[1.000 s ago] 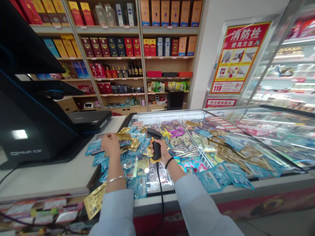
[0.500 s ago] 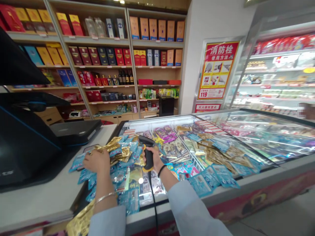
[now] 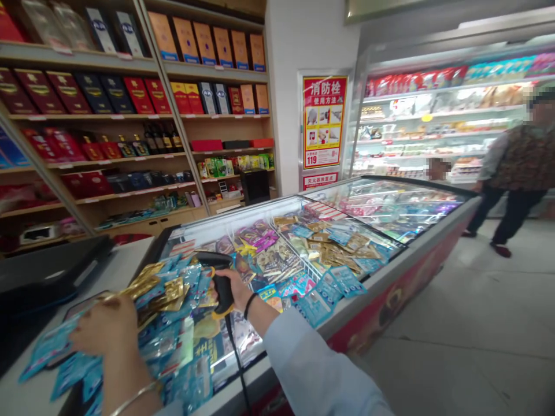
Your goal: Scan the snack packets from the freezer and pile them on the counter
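In my right hand [image 3: 237, 292] is a black and yellow barcode scanner [image 3: 224, 293], its handle gripped and its cord hanging down across the freezer edge. My left hand [image 3: 106, 326], slightly blurred, is closed over snack packets at the left of the pile; its fingertips are partly hidden. Gold packets [image 3: 176, 293] stick out beside its thumb, under the scanner's left side. Blue packets [image 3: 191, 378] spread below and around them over the freezer glass and the counter edge. A dark flat item, perhaps a phone, lies partly hidden behind the left hand.
A glass-topped chest freezer [image 3: 321, 323] stretches away to the right, with a second heap of gold and blue packets [image 3: 342, 248] on it. Black equipment [image 3: 56, 268] stands on the left counter. A person [image 3: 515, 167] stands beyond the freezer, near lit shelves.
My view has swung right and closer, so hands and packets sit further left in the picture. A standing person has come into view. Both hands keep their places at the pile and scanner.
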Demonstrator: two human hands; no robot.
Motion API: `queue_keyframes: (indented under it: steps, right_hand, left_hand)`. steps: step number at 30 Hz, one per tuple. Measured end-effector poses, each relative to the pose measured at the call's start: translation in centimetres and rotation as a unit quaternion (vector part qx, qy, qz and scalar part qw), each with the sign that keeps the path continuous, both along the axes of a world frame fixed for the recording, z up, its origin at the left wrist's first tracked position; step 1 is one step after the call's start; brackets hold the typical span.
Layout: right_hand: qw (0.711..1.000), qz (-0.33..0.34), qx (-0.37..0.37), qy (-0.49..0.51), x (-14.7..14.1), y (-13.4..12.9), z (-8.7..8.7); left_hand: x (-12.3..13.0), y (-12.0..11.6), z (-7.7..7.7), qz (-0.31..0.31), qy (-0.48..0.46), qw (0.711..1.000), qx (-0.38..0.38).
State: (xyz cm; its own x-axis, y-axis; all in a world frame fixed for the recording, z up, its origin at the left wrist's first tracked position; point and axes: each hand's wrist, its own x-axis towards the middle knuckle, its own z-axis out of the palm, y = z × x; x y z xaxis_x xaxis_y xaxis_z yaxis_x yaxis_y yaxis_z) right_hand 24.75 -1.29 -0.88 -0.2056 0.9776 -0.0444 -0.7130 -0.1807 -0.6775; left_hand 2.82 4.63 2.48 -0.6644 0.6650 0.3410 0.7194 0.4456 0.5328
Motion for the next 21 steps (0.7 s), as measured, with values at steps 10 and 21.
queue_keyframes:
  steps: [10, 21]
  right_hand:
    - [1.0, 0.008, -0.016, -0.016, 0.0, 0.3, -0.2]
    - [1.0, -0.008, -0.01, -0.025, -0.3, 0.0, 0.4]
  left_hand:
    - [0.3, -0.8, 0.2, -0.021, 0.059, 0.996, 0.055]
    - [0.3, -1.2, 0.5, -0.039, 0.086, 0.993, 0.07]
